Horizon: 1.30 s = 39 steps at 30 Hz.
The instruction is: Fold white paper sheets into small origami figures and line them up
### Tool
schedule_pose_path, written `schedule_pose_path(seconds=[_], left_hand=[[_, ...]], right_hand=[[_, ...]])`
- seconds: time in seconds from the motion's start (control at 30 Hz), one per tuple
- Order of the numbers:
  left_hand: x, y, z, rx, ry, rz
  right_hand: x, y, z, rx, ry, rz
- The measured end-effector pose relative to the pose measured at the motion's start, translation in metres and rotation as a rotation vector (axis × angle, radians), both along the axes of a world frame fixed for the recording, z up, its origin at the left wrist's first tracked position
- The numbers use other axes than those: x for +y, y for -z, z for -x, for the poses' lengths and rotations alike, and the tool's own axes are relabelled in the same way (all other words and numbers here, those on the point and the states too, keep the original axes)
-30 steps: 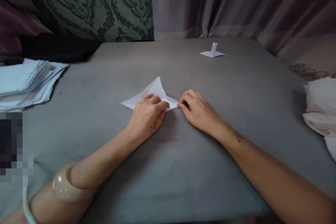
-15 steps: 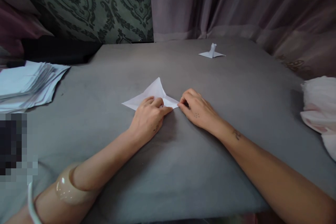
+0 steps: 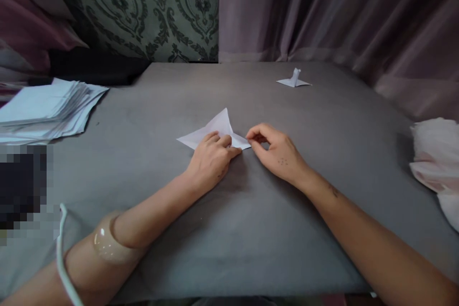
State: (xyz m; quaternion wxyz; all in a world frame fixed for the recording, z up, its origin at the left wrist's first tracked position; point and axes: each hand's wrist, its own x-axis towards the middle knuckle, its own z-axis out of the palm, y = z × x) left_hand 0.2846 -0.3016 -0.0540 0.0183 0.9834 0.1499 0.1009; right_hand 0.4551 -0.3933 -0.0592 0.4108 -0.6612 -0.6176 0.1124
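A folded sheet of white paper (image 3: 220, 124) lies on the grey cloth in front of me, with pointed corners to the left, the top and the right. My left hand (image 3: 214, 153) rests over its lower middle, fingers bent and pressing it down, thumb along the lower edge. Part of the paper is hidden beneath that hand. At the right corner, the thumb and forefinger of my right hand (image 3: 274, 150) are pinched on the paper's tip. Farther back stands a small folded paper figure (image 3: 295, 79) with an upright middle and two flat wings.
On the left lies a stack of white paper (image 3: 46, 107), with black cloth (image 3: 96, 69) behind it. Crumpled whitish fabric (image 3: 435, 153) sits at the right edge. A white cable (image 3: 61, 258) runs by my left forearm. Curtains (image 3: 258, 9) hang behind the table (image 3: 172, 81).
The view has shifted slightly, so most things appear a little to the right. My right thumb and forefinger have opened into a slightly wider loop at the paper's right tip. My left hand stays on the paper.
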Motion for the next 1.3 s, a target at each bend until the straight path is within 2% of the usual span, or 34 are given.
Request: schedule_pose_path(seconds=[0.1, 0.27, 0.53, 0.77, 0.9, 1.03, 1.17, 1.3], left_hand=[[0.001, 0.002, 0.001, -0.017, -0.003, 0.047], [0.009, 0.001, 0.014, -0.189, -0.111, 0.275], [0.036, -0.015, 0.036, -0.104, -0.060, 0.335], [0.052, -0.023, 0.046, -0.150, -0.104, 0.305], [0.052, -0.028, 0.052, -0.074, -0.038, 0.295], [0.054, -0.027, 0.057, -0.028, 0.015, 0.214], [0.052, -0.030, 0.056, -0.078, 0.073, 0.135], [0.041, -0.031, 0.048, -0.158, 0.055, 0.053]], right_hand=[[0.001, 0.004, 0.008, -0.051, -0.104, 0.041], [-0.002, 0.013, 0.007, -0.132, -0.146, 0.049], [-0.006, 0.017, 0.009, -0.255, -0.199, 0.017], [-0.007, 0.018, 0.009, -0.263, -0.194, 0.021], [-0.007, 0.018, 0.009, -0.271, -0.196, 0.020], [-0.008, 0.016, 0.010, -0.298, -0.194, 0.058], [-0.008, 0.015, 0.011, -0.342, -0.185, 0.104], [-0.009, 0.013, 0.013, -0.389, -0.174, 0.142]])
